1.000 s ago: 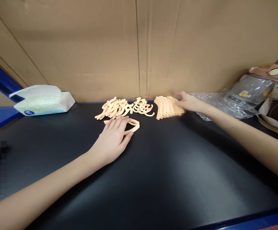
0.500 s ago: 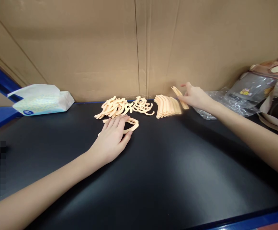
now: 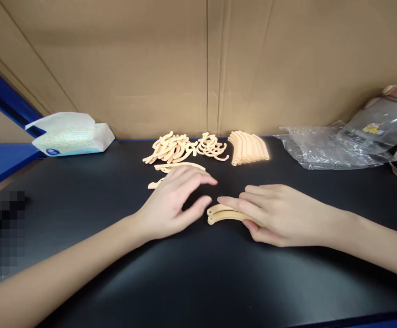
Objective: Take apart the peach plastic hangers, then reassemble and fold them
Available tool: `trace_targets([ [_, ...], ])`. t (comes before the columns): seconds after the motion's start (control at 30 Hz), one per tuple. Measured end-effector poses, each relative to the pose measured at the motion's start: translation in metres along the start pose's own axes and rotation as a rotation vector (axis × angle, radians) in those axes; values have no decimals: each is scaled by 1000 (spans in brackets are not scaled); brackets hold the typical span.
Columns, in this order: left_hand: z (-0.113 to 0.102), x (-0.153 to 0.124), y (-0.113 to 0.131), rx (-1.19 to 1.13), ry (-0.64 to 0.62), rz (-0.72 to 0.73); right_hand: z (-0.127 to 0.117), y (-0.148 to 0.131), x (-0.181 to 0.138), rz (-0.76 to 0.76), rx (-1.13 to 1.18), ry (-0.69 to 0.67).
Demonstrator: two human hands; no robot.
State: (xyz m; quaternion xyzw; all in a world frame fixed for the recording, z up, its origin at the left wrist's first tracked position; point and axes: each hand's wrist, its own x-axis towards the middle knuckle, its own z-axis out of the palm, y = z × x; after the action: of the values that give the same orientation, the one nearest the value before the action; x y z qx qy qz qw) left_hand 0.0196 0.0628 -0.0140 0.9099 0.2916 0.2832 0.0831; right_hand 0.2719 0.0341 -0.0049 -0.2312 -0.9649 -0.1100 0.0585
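Note:
My right hand (image 3: 276, 216) is closed around two curved beige strips (image 3: 224, 214), low over the black table, with small holes at their free ends. My left hand (image 3: 181, 200) is open, thumb and forefinger apart, close to those ends but not visibly touching them. Behind and partly under it lie more curved beige pieces (image 3: 194, 165), whose middle the hand hides. At the back are a loose pile of beige pieces (image 3: 171, 148), a small heap of hook-shaped pieces (image 3: 212, 146) and a neat row of curved strips (image 3: 249, 148).
A pack of tissues (image 3: 71, 134) sits at the back left. At the back right lies a crumpled clear plastic bag (image 3: 321, 148), with a clear bottle (image 3: 379, 120) beside it. A cardboard wall (image 3: 150, 68) closes off the black table's (image 3: 191, 287) far side.
My right hand has come from the back row toward me and leftward, bringing the curved strips. My left hand has lifted partly off the pieces under it, its thumb and forefinger spreading.

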Motion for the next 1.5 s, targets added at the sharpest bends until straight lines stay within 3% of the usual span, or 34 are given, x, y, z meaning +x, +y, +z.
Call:
trace_targets([
  [0.13,4,2,11,-52,-133,-33,4,6,0,-12,61,-12],
  [0.37,8,5,11,-34,-185,-13,5,9,-1,20,133,-49],
  [0.83,11,4,10,23,-164,58,7,12,-2,44,273,-36],
  [1.2,9,2,12,68,-177,46,9,18,-2,175,434,-53],
  [1.33,10,2,9,58,-141,18,8,20,-2,200,520,-58],
  [1.5,1,5,-9,151,33,-121,9,25,-3,298,604,-48],
])
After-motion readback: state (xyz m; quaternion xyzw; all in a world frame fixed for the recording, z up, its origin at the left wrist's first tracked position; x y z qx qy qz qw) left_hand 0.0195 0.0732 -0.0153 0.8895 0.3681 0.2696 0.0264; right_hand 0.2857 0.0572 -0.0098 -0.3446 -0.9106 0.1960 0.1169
